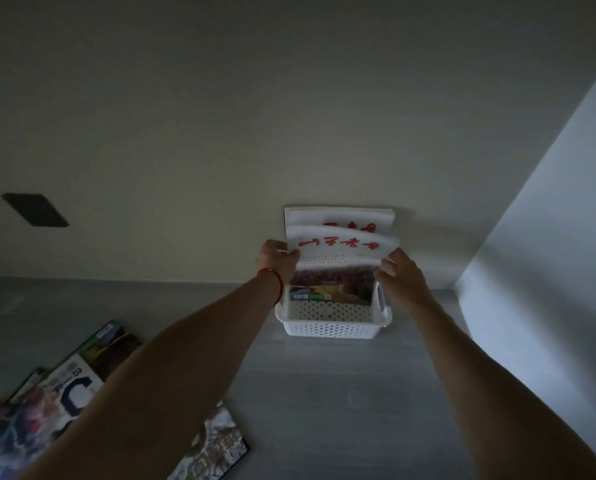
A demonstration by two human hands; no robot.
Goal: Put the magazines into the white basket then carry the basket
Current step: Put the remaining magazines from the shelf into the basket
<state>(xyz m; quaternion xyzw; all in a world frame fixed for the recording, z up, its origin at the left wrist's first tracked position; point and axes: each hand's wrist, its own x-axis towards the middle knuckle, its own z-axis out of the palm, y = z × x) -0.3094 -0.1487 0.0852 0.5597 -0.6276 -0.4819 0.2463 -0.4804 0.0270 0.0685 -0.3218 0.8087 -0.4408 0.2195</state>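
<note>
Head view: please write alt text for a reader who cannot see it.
Both hands, left hand and right hand, hold a white magazine upright in the white basket by the wall. More magazines lie on the grey floor.

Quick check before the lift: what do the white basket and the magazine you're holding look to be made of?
White basket: looks like moulded plastic, matte white; the walls are perforated with regular round holes and the rim is rolled. Magazine held by the left hand and the right hand: paper, white cover with red lettering; it bows between the grips. The light is too dim to tell gloss.
</note>
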